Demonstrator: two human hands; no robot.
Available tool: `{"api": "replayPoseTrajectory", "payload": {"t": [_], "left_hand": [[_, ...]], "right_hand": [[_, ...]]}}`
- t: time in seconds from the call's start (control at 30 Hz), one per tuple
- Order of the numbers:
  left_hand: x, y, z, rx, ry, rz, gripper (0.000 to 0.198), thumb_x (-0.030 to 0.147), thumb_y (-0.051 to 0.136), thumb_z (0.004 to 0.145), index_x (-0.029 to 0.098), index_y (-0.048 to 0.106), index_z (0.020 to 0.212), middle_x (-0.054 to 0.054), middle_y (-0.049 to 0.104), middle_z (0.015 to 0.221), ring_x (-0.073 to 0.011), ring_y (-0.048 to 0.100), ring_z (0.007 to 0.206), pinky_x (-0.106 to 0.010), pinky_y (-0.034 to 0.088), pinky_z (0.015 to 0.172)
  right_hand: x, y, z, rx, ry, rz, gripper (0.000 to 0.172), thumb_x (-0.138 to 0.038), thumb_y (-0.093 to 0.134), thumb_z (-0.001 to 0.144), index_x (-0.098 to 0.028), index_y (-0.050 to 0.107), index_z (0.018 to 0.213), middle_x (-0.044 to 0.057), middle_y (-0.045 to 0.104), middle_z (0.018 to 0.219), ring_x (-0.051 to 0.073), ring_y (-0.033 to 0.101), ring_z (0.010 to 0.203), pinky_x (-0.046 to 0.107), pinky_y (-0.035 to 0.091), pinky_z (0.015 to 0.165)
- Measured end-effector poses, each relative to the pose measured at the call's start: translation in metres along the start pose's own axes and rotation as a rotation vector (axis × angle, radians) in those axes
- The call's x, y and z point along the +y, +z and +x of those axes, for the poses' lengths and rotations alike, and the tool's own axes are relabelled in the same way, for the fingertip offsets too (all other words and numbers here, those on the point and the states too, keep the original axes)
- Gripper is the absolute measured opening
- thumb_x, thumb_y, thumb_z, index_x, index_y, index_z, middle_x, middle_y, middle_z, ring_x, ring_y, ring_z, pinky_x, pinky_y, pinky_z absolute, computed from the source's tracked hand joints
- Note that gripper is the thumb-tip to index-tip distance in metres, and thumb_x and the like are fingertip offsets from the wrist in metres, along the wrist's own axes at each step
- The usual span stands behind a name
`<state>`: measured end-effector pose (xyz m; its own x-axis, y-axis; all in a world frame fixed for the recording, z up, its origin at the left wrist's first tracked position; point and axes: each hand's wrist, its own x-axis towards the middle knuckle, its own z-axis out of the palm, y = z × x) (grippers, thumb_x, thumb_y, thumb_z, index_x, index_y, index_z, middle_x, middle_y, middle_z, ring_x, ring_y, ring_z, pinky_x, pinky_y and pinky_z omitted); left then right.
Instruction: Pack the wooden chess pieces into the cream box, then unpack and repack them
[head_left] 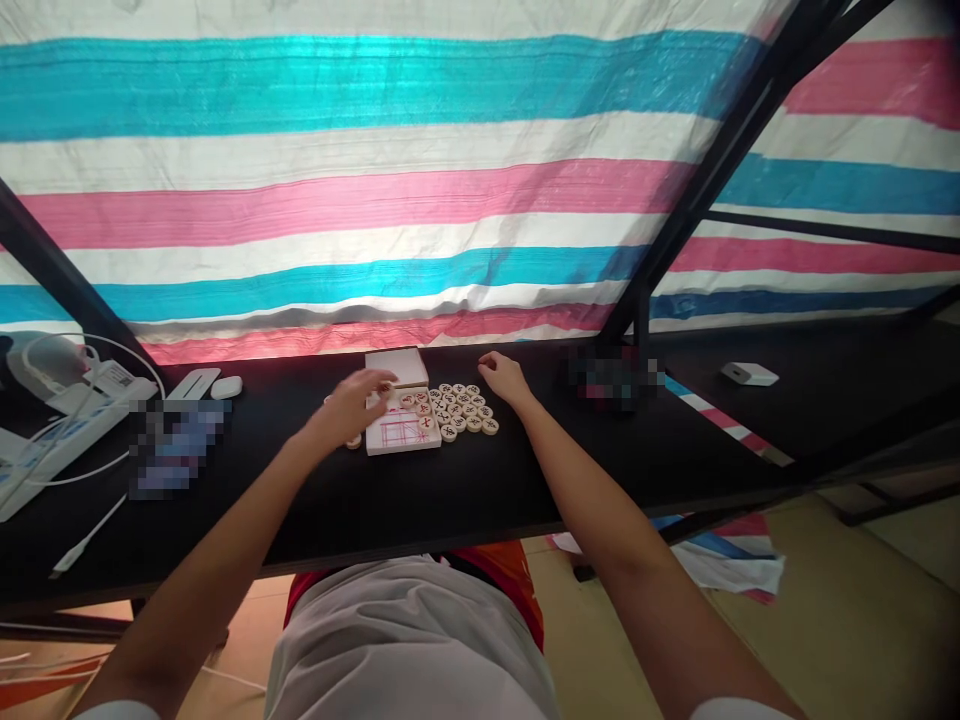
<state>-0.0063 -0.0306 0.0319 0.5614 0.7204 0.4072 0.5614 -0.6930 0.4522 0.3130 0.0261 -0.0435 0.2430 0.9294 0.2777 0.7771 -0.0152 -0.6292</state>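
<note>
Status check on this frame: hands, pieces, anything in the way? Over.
Left hand over white box; right hand beside loose round pieces; both grips unclear. Other pieces inside box. Left hand partly hides box's left side.

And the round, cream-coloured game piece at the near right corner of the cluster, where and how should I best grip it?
Probably pinch the round piece by its rim with the right hand, coming from above and the right: it lies flat, its right side free, while similar pieces crowd its left and far sides.
</note>
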Motion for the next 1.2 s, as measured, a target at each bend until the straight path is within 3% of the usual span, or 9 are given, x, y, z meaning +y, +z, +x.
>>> {"api": "replayPoseTrajectory", "payload": {"t": [0.13, 0.23, 0.4, 0.67, 0.9, 1.2], "left_hand": [[-0.030, -0.047, -0.014, -0.034, -0.196, -0.059, 0.041, 0.049, 0.059, 0.078, 0.018, 0.063, 0.103, -0.005, 0.067, 0.096, -0.0183, 0.061, 0.084, -0.031, 0.050, 0.080], [-0.050, -0.062, -0.032, -0.150, -0.270, -0.167, 0.047, 0.053, 0.065, 0.069, 0.017, 0.063, 0.098, -0.005, 0.068, 0.094, -0.0182, 0.061, 0.081, -0.031, 0.051, 0.077], [-0.067, -0.063, -0.046, -0.301, -0.338, -0.139, 0.044, 0.053, 0.067, 0.065, 0.018, 0.065, 0.092, -0.003, 0.068, 0.082, -0.0185, 0.060, 0.074, -0.030, 0.050, 0.070], [-0.064, -0.062, -0.049, -0.496, -0.447, -0.149, 0.041, 0.052, 0.067, 0.062, 0.019, 0.063, 0.086, 0.000, 0.064, 0.071, -0.0184, 0.060, 0.071, -0.026, 0.046, 0.065], [-0.063, -0.054, -0.046, -0.474, -0.432, -0.136, 0.039, 0.047, 0.068, 0.061, 0.019, 0.060, 0.087, 0.001, 0.063, 0.071, -0.0185, 0.059, 0.071, -0.026, 0.044, 0.065], [-0.052, -0.048, -0.044, -0.458, -0.346, -0.054, 0.045, 0.055, 0.060, 0.068, 0.019, 0.067, 0.093, 0.001, 0.059, 0.067, -0.0168, 0.052, 0.064, -0.025, 0.039, 0.059]], "right_hand": [[0.002, 0.000, 0.000, -0.057, -0.014, -0.054, 0.024, -0.024, 0.052, 0.079, -0.016, 0.067, 0.097, 0.006, 0.069, 0.092, 0.020, 0.061, 0.087, 0.030, 0.045, 0.083], [0.001, 0.000, -0.001, -0.084, -0.029, -0.077, 0.024, -0.025, 0.052, 0.079, -0.017, 0.067, 0.097, 0.007, 0.069, 0.094, 0.020, 0.061, 0.089, 0.031, 0.045, 0.083], [0.001, 0.002, -0.001, -0.089, -0.048, -0.089, 0.024, -0.024, 0.051, 0.080, -0.017, 0.068, 0.096, 0.007, 0.070, 0.095, 0.020, 0.062, 0.091, 0.030, 0.045, 0.084], [0.000, 0.002, -0.001, -0.089, -0.034, -0.114, 0.022, -0.023, 0.052, 0.081, -0.018, 0.069, 0.095, 0.005, 0.070, 0.096, 0.019, 0.062, 0.092, 0.027, 0.044, 0.085], [-0.002, 0.002, -0.002, -0.070, -0.058, -0.099, 0.022, -0.022, 0.051, 0.081, -0.018, 0.069, 0.093, 0.005, 0.071, 0.093, 0.018, 0.063, 0.089, 0.026, 0.044, 0.083], [-0.002, 0.002, -0.001, -0.087, -0.068, -0.099, 0.022, -0.022, 0.051, 0.080, -0.018, 0.069, 0.091, 0.005, 0.071, 0.092, 0.018, 0.063, 0.087, 0.026, 0.044, 0.080]]}}
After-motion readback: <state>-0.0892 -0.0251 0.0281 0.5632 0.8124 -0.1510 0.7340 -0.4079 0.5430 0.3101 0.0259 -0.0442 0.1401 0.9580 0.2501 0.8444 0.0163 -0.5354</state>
